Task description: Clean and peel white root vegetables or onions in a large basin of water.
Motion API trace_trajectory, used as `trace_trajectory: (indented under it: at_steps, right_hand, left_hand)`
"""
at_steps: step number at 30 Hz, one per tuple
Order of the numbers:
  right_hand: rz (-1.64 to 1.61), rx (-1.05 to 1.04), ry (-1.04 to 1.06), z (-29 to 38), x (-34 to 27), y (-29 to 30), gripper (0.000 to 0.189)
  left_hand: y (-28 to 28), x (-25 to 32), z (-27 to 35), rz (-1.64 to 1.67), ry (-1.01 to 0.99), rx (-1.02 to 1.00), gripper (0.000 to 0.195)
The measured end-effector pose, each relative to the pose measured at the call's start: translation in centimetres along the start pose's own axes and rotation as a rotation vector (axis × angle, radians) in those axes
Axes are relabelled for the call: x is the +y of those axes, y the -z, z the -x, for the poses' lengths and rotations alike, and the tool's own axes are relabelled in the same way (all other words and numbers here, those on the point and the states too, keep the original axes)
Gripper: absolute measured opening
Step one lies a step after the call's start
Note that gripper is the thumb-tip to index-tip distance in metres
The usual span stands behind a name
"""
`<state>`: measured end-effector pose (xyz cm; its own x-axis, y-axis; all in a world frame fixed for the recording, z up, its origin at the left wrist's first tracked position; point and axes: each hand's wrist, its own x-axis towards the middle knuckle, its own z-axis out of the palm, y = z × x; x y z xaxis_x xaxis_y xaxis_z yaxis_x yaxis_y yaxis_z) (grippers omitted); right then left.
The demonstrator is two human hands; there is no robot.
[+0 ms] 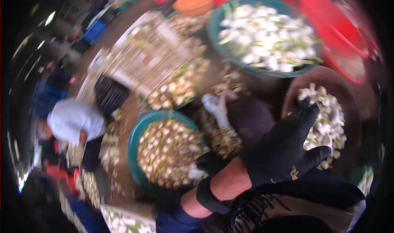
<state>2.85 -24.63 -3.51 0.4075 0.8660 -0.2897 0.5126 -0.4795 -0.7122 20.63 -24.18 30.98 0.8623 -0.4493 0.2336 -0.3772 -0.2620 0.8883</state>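
Observation:
My left hand (295, 143), in a black glove with a black band round the wrist, spreads its fingers over the rim and contents of a brown basin (347, 91). White garlic bulbs (334, 119) lie in that basin; none shows in the hand. What seems to be my right hand (211, 162), also black-gloved, is partly hidden behind the left forearm. It is at the edge of a teal tub (133, 153) full of brownish, unpeeled-looking bulbs (167, 149). A blurred white thing (195, 173) is beside its fingers; whether it is held cannot be told.
A large teal tub (215, 45) of white bulbs stands ahead, beside red basins (341, 26) and an orange one (194, 3). White plastic crates (147, 51) and a black crate (110, 92) are farther left. A person in a pale shirt (75, 120) bends at the left. Loose bulbs litter the floor.

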Motion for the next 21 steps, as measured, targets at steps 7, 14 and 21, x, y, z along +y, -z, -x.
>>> trace_trajectory:
  at_steps: [7,14,21]
  right_hand:
    - [0.697,-0.505,0.137,-2.3,-1.3,16.7,0.023]
    - [0.175,-0.128,0.296,-11.3,-6.8,14.7,0.021]
    - [0.094,0.099,0.266,-23.5,-7.0,4.1,0.034]
  left_hand:
    - [15.3,1.1,17.7,0.040,0.497,0.577,0.053]
    - [14.4,-6.9,38.3,0.232,0.701,1.284,0.050]
    - [3.5,-22.4,41.2,0.269,0.887,1.100,0.037]
